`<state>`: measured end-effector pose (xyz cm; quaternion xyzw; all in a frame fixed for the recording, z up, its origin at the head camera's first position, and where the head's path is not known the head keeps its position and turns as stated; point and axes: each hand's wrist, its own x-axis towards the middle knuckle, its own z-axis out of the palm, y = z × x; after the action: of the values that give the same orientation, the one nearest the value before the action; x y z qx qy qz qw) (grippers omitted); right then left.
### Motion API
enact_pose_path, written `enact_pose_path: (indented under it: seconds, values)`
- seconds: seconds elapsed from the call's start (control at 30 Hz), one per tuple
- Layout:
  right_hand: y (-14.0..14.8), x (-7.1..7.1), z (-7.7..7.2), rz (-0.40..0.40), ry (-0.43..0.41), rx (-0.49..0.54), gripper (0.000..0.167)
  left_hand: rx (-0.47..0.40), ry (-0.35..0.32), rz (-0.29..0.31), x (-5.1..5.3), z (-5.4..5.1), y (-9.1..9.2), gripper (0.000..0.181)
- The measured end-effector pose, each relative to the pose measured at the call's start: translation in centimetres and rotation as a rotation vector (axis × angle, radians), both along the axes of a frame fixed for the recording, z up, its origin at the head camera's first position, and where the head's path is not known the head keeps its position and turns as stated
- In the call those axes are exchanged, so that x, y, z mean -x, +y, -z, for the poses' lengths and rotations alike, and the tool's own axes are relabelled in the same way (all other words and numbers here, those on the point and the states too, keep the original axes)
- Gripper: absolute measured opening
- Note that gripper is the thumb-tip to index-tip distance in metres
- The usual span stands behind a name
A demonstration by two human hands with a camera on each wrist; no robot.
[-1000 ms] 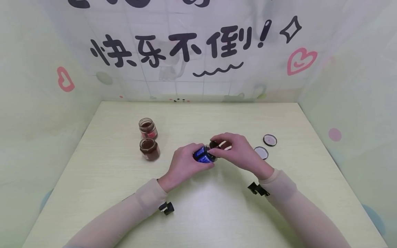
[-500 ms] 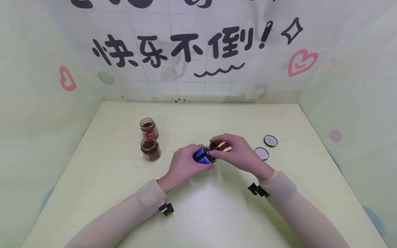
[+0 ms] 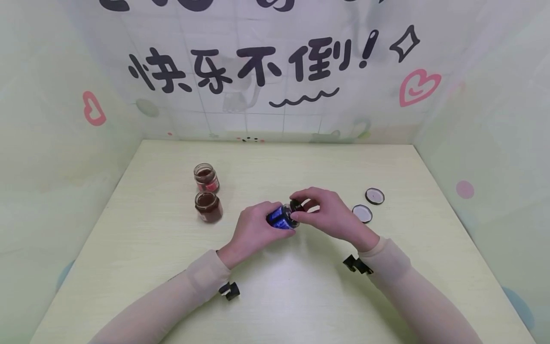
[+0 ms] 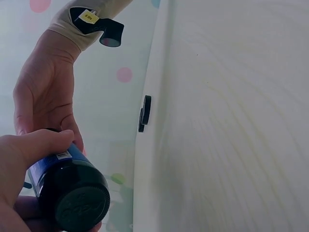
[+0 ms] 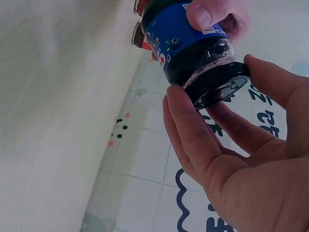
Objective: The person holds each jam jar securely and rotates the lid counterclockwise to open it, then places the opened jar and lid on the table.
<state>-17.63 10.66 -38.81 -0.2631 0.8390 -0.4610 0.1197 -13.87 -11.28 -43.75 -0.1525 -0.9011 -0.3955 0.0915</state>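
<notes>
My left hand [image 3: 257, 224] grips a glass jar [image 3: 281, 218] with a blue label above the table. The jar lies tilted, its mouth toward my right hand [image 3: 328, 212]. In the right wrist view the jar's blue label [image 5: 174, 29] shows blueberries, and dark contents fill most of the glass. Fingertips and thumb of my right hand pinch the rim of a black lid [image 5: 217, 86] at the mouth. Clear glass shows beside the lid; whether it is seated or loose I cannot tell. In the left wrist view the jar's dark base [image 4: 82, 208] faces the camera.
Two lidless jars with reddish-brown contents, a rear jar [image 3: 206, 178] and a front jar [image 3: 208, 207], stand at the left. Two lids, a rear lid [image 3: 375, 196] and a front lid [image 3: 362, 213], lie with pale insides up at the right. Printed walls enclose the table [image 3: 283, 296].
The black lid and my right fingertips have shifted slightly down in the head view. My left hand keeps its grip on the jar in nearly the same place.
</notes>
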Motion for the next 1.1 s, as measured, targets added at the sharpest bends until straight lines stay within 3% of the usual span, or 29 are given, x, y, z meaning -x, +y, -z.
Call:
enact_pose_path:
  seconds: [0.47, 0.83, 0.97, 1.1]
  values:
    - [0.31, 0.10, 0.27, -0.058, 0.003, 0.084, 0.038, -0.020, 0.004, 0.036, 0.33, 0.20, -0.12, 0.038]
    - [0.27, -0.03, 0.42, -0.099, 0.003, 0.130, 0.041, -0.025, -0.032, 0.036, 0.36, 0.52, -0.13, 0.038]
    - [0.21, -0.07, 0.44, -0.092, 0.006, 0.128, 0.039, -0.022, -0.046, 0.024, 0.36, 0.51, -0.12, 0.044]
    - [0.09, -0.15, 0.48, -0.017, 0.027, 0.064, 0.036, -0.025, -0.058, 0.010, 0.37, 0.57, -0.11, 0.051]
